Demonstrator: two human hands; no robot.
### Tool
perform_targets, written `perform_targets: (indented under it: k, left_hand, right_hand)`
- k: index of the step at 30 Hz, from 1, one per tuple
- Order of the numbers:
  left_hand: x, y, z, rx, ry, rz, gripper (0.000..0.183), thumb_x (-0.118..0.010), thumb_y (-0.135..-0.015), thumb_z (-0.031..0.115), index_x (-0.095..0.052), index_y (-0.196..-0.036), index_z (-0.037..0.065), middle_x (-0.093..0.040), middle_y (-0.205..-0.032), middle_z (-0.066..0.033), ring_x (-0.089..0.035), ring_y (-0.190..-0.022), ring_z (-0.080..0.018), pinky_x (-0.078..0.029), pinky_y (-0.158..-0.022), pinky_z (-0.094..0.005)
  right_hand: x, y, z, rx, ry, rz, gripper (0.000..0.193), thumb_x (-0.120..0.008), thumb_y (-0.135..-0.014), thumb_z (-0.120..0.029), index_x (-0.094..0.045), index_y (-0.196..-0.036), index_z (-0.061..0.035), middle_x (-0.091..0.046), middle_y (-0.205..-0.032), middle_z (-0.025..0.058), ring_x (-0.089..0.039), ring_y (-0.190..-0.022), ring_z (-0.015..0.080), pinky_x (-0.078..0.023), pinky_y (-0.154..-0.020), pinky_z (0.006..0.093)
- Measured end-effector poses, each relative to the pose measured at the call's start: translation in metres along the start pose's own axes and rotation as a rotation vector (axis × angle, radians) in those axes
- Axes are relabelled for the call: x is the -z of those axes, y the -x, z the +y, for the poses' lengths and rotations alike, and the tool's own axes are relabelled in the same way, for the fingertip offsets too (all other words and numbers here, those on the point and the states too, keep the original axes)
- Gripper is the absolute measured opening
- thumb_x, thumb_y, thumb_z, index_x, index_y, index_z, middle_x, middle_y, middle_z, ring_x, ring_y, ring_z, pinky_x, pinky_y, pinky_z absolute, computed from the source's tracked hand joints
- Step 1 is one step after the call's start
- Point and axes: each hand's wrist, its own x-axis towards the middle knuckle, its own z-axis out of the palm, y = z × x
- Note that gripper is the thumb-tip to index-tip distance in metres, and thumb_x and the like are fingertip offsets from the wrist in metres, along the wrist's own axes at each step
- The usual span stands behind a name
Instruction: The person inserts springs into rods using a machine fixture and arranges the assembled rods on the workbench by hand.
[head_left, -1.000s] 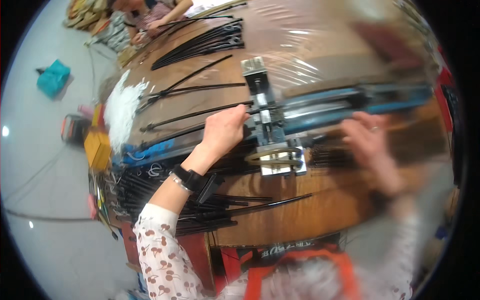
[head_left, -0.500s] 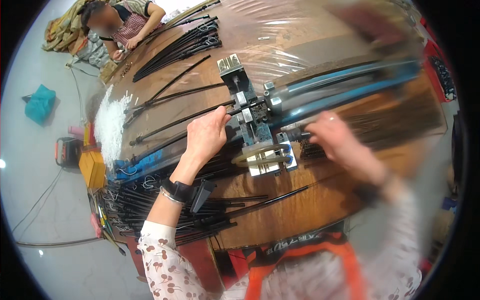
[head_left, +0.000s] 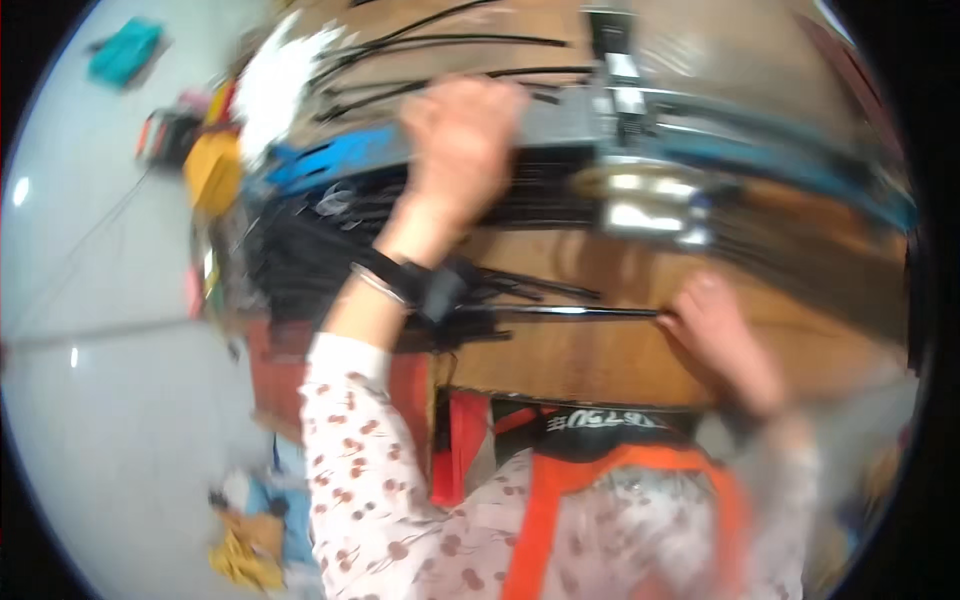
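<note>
My left hand (head_left: 465, 145), blurred, is closed in a fist above the bench. A short black rod end (head_left: 545, 98) shows just right of it and seems to belong to what the fist holds. At the near side of the bench, the fingertips of my right hand (head_left: 715, 325) pinch the right end of a slim black rod (head_left: 580, 312). That rod's left part lies among a pile of black rods (head_left: 310, 265). Beyond my hands stands a metal clamp fixture (head_left: 625, 95), with a shiny metal block (head_left: 655, 205) on its near side and nothing visibly gripped by me there.
More black rods (head_left: 480, 40) lie on the far part of the wooden bench (head_left: 560, 355). At its left edge are a heap of white pieces (head_left: 285, 90) and a yellow box (head_left: 213, 172). Blue-grey rails (head_left: 770, 145) run right from the fixture.
My right hand has left the fixture's near side and come to the slim rod's end. My left hand has drawn away left from the clamp. The view has shifted toward the near side.
</note>
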Motion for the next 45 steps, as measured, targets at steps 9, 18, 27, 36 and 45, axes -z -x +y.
perform_targets:
  k: [9, 18, 27, 36, 45]
  left_hand:
    - [0.092, 0.038, 0.141, 0.145, 0.414, -0.217, 0.046, -0.056, -0.077, 0.007, -0.061, -0.122, 0.006, -0.049, -0.08, -0.0057, -0.052, -0.069, -0.0206, -0.044, -0.057, -0.0315]
    - [0.129, -0.034, 0.078, 0.092, 0.241, -0.062, 0.026, -0.06, -0.079, 0.009, -0.063, -0.104, 0.013, -0.048, -0.066, -0.003, -0.053, -0.059, -0.0203, -0.044, -0.05, -0.0319]
    - [0.176, -0.036, -0.039, 0.22, 0.073, 0.093, 0.03, -0.06, -0.092, -0.002, -0.062, -0.122, 0.001, -0.06, -0.088, -0.0189, -0.058, -0.075, -0.0334, -0.046, -0.067, -0.0378]
    - [0.166, 0.02, -0.046, 0.365, 0.118, -0.036, 0.034, -0.062, -0.093, 0.002, -0.063, -0.126, 0.007, -0.053, -0.074, -0.0133, -0.052, -0.061, -0.0269, -0.044, -0.058, -0.0359]
    - [0.151, 0.018, -0.043, 0.404, 0.194, -0.034, 0.035, -0.063, -0.093, 0.002, -0.062, -0.127, 0.007, -0.055, -0.074, -0.0122, -0.052, -0.06, -0.0237, -0.045, -0.059, -0.0338]
  right_hand:
    - [0.045, -0.002, 0.034, 0.158, 0.162, 0.466, 0.033, -0.069, -0.085, -0.013, -0.059, -0.113, 0.0011, -0.061, -0.09, 0.016, -0.058, -0.076, 0.0337, -0.051, -0.067, 0.0409]
    - [0.066, 0.022, 0.096, -0.017, 0.273, 0.806, 0.024, -0.054, -0.096, -0.003, -0.062, -0.118, 0.0019, -0.064, -0.095, 0.0152, -0.061, -0.082, 0.0337, -0.048, -0.075, 0.0407]
    - [0.084, -0.154, 0.078, -0.144, -0.454, 0.396, 0.014, -0.061, -0.094, -0.008, -0.067, -0.106, -0.0032, -0.072, -0.095, 0.0107, -0.07, -0.089, 0.0188, -0.056, -0.077, 0.0318]
    - [0.103, -0.201, 0.062, -0.003, -0.593, 0.532, 0.007, -0.064, -0.092, -0.005, -0.067, -0.096, -0.0006, -0.074, -0.086, 0.0076, -0.072, -0.08, 0.0143, -0.058, -0.074, 0.0277]
    - [0.085, -0.217, 0.073, 0.099, -0.423, 0.308, 0.016, -0.067, -0.094, -0.023, -0.059, -0.094, -0.0078, -0.067, -0.074, 0.01, -0.065, -0.065, 0.0222, -0.052, -0.059, 0.034]
